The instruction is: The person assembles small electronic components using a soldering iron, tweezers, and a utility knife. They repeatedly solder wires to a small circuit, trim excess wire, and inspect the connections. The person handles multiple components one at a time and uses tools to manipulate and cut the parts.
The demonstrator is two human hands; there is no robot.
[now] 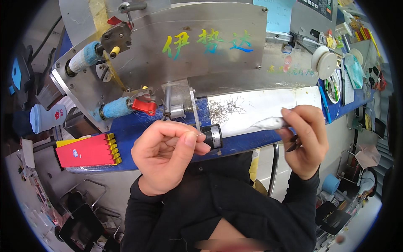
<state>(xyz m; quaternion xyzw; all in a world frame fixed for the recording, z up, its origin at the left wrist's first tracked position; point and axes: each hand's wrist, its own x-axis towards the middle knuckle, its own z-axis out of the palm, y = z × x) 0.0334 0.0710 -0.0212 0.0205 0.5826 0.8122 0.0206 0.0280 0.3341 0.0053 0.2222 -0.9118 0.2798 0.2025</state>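
My left hand is closed in a pinch, thumb against forefinger, on a thin thread-like strand. Just beyond those fingertips is a black knob with a white marked band, on the machine's front. Between the fingers of my right hand is a silvery-white tool with a tapered end pointing left; its exact kind cannot be made out. Something dark also shows between the lower fingers. Beneath the tool's tip lies a white sheet, with a heap of short curly dark strands on its left part.
A steel machine panel rises behind the bench. On the left stand clamps with blue-wrapped rollers and a red lever. Nearer are red toothed cards and a lidded cup. White spools and a blue pen sit at right.
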